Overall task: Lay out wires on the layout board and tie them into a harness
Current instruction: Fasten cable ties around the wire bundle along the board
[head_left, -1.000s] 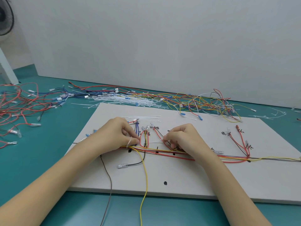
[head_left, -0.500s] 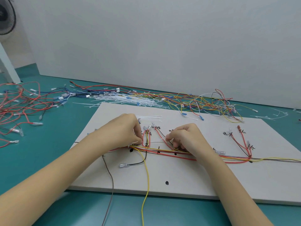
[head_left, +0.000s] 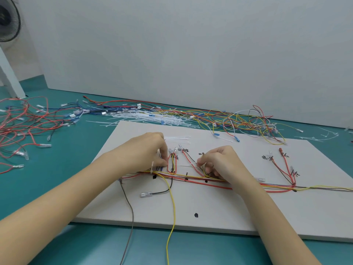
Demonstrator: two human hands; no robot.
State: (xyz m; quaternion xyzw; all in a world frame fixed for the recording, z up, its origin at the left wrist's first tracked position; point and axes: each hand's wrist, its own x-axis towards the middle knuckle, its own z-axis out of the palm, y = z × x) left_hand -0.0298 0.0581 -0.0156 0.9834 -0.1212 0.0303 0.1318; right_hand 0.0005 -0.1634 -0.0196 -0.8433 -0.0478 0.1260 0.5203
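Note:
A white layout board point(head_left: 219, 211) lies on the teal table with a bundle of red, yellow and black wires point(head_left: 193, 177) running across it. My left hand point(head_left: 145, 150) pinches the bundle at its left part, where a white cable tie point(head_left: 152, 167) wraps it. My right hand point(head_left: 219, 161) has curled fingers pinching a thin white tie strand point(head_left: 184, 166) stretched toward the left hand, over the red and black branch wires. A yellow wire point(head_left: 172, 211) and a grey wire point(head_left: 129, 213) hang off the board's front edge.
Loose cable ties point(head_left: 177, 138) lie on the board behind my left hand. A heap of ties and coloured wires point(head_left: 191, 117) runs along the wall. Red wires point(head_left: 23, 123) sprawl at the left. A branch of red wires point(head_left: 284, 169) sits at the board's right.
Both hands stay at the bundle. My left hand's fingers have shifted slightly right along the wires, and a thin tie strand now stretches between the two hands.

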